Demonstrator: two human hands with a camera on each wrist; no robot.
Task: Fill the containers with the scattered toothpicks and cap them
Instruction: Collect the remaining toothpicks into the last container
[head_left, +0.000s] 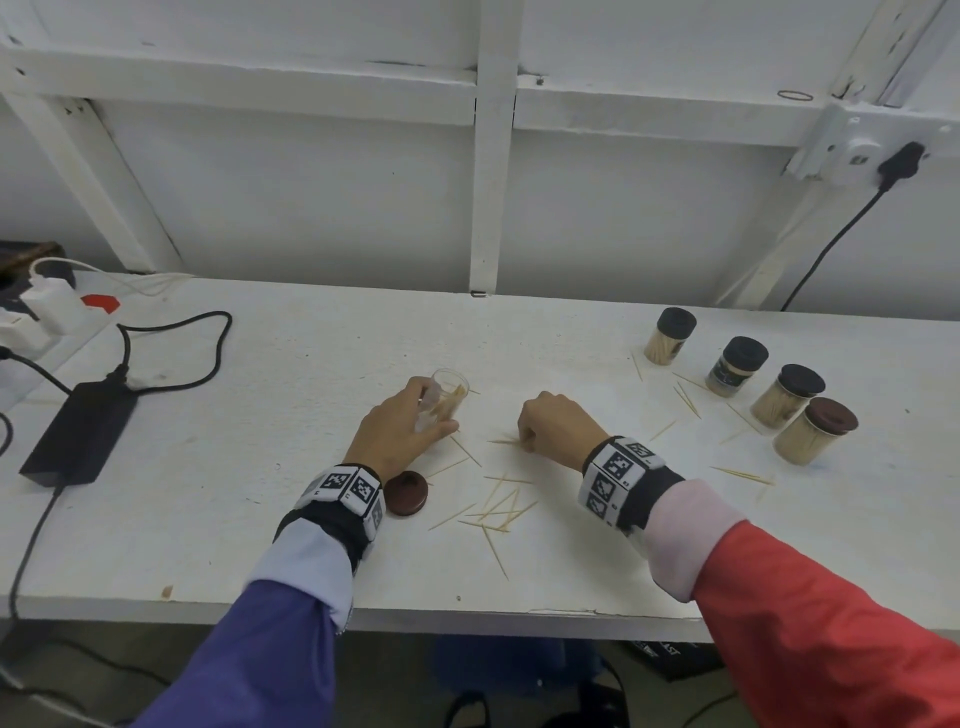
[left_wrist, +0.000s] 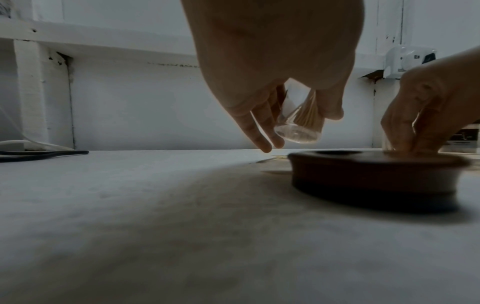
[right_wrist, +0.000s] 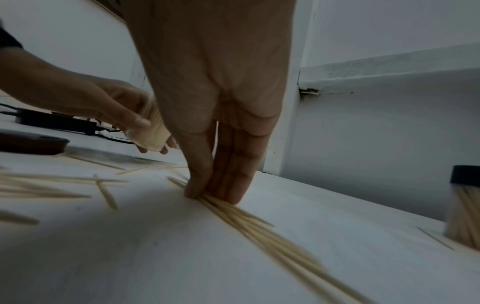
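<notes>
At the centre of the white bench (head_left: 311, 364), the filling step looks to be in hand. The left hand (head_left: 397, 434) grips the clear container (head_left: 447, 397), tilted, mouth toward about one o'clock, partly loaded. At its three o'clock the right hand (head_left: 556, 428) pinches a bundle of toothpicks (right_wrist: 249, 224) against the bench; their long axes run together, flat on the surface. Next, I judge, the bundle must be lifted, aligned with the container's axis and slid in. More scattered toothpicks (head_left: 498, 512) lie at six o'clock; the brown lid (head_left: 408, 492) waits beside the left wrist.
</notes>
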